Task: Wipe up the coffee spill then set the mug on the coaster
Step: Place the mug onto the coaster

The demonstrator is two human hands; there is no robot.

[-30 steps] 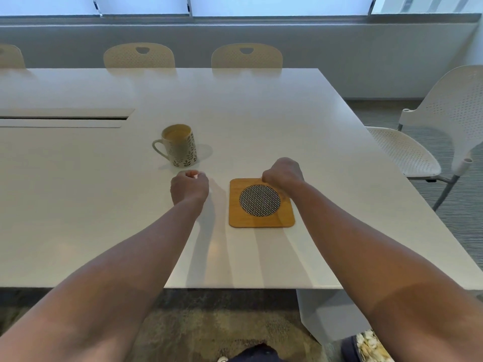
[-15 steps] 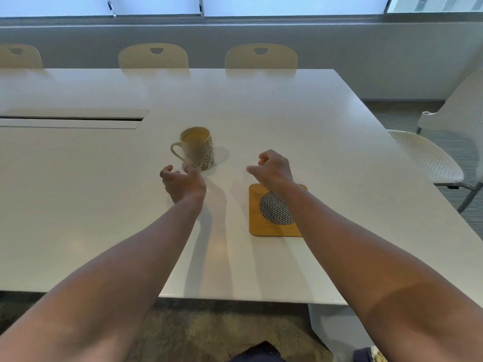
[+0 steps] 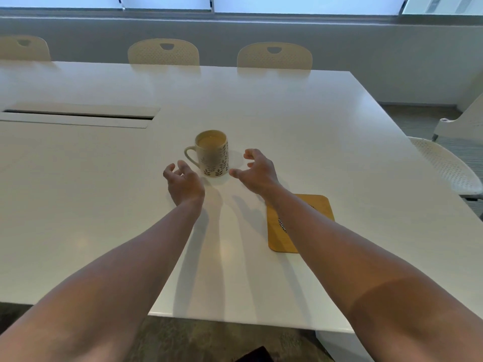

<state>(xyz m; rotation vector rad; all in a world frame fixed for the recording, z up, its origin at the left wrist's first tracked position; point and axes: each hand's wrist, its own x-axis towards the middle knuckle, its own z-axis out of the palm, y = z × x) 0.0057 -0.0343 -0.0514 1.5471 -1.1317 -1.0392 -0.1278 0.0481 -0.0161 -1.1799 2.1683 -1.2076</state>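
Both hands — left hand (image 3: 184,182), right hand (image 3: 257,171) — now flank mug (image 3: 212,152).

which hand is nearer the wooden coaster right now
Right. The right hand hovers just beyond the square wooden coaster, its forearm crossing over it; the left hand is farther off, on the far side of the patterned mug.

A cream mug (image 3: 213,153) with a dark leaf pattern stands upright just above the middle of the frame. Its handle points to the left of the frame, and it holds light brown coffee almost to the rim. To the lower right of the mug, well apart from it, a square wooden coaster (image 3: 317,208) with rounded corners lies flat; a forearm crosses it, leaving only a sliver of its dark woven centre showing.
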